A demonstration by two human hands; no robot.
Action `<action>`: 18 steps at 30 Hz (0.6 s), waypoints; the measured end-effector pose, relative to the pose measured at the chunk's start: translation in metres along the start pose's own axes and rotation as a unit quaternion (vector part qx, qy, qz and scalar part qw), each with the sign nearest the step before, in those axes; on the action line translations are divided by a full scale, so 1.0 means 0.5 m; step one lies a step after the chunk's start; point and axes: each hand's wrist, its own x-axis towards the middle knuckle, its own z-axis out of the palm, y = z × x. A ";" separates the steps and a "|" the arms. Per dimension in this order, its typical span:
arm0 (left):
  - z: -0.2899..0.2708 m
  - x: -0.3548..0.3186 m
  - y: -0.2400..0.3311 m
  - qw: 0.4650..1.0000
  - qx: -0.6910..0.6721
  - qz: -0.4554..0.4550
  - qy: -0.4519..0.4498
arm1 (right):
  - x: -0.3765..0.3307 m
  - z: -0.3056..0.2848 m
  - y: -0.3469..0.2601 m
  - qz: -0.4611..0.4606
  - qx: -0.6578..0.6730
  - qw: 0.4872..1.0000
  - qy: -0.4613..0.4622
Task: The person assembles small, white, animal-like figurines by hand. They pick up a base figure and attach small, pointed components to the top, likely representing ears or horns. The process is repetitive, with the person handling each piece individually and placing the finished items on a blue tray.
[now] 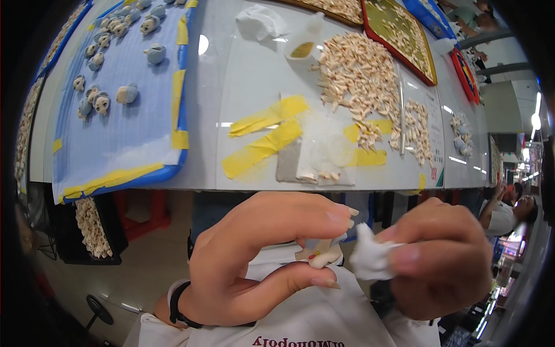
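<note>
Between your two hands, at the centre of the lower frame, a small painted piece (325, 255) with red and yellow spots takes your attention. Your left hand (225, 248), a black band (180, 303) at its wrist, pinches it between thumb and fingers. At three o'clock from it, just beside, your right hand (445, 260) pinches a crumpled white wad (370, 257) between thumb and fingertips. Your white shirt (300, 315) shows at six o'clock.

Beneath the table, at nine o'clock, a black crate (118, 234) holds cream pieces (92, 228); a red stool (156, 217) stands near it, slightly toward ten.

On the white table (208, 115), at eleven o'clock from your hands, yellow tape strips (263, 147) lie partly over a grey pad (287, 165). At ten, blue-grey figure heads (101, 104) sit in a blue tray (169, 173) lined in pale blue.

Farther off, toward twelve, small cream parts (358, 75) spread in a heap beside a clear cup (304, 49); a white tissue (260, 22) lies between eleven and twelve. Beyond the heap, toward one, a red-rimmed tray (388, 26) carries more parts. In the distance, between two and three, another person (498, 215) wears white.
</note>
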 end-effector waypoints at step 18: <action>0.037 -0.015 -0.011 0.996 0.085 0.017 0.026 | -0.016 0.034 0.007 -0.155 -0.151 0.976 0.014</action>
